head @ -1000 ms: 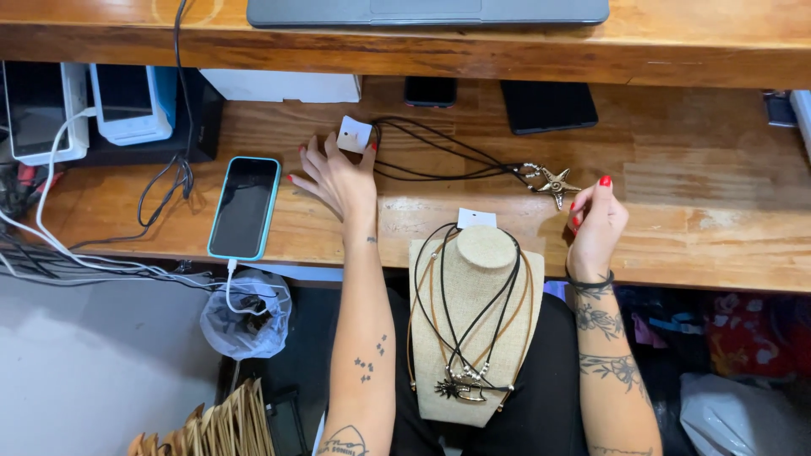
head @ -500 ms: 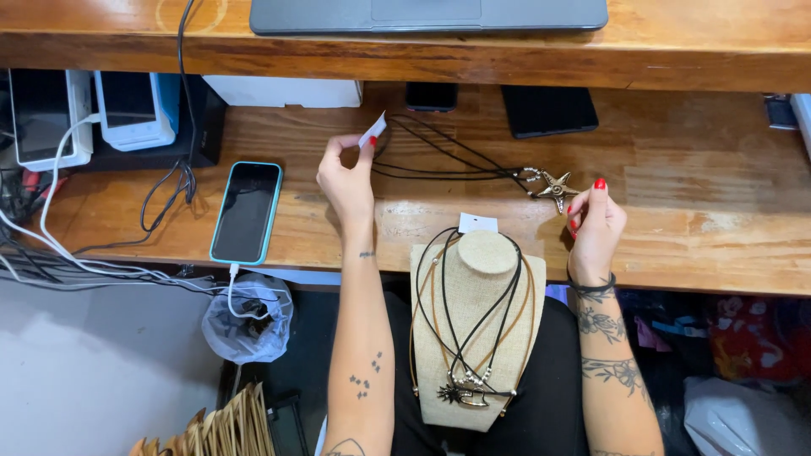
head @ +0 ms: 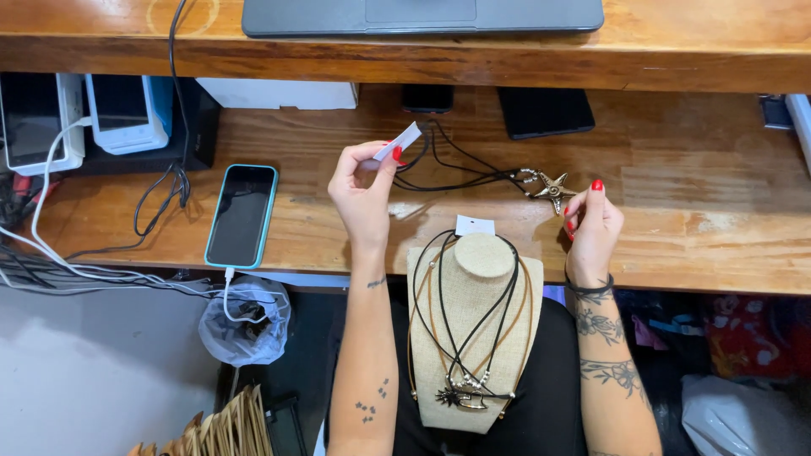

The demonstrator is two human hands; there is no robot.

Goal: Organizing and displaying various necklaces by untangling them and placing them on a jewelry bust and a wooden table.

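Spanning the view, a worn wooden desk (head: 693, 211) carries a turquoise-cased phone (head: 242, 215) at nine o'clock. The left hand (head: 363, 190) pinches a white paper tag (head: 397, 141). The right hand (head: 591, 224), half-curled at three o'clock, fingers a black cord necklace's star pendant (head: 553, 189) near the desk's front edge.

- A worn, reddish-brown wooden desk (head: 693, 160) runs across the view, scuffed pale near its front edge.
- A raised wooden shelf (head: 676, 42) spans the top.
- Pale grey floor (head: 84, 371) lies below left.
- Even, soft light falls throughout.
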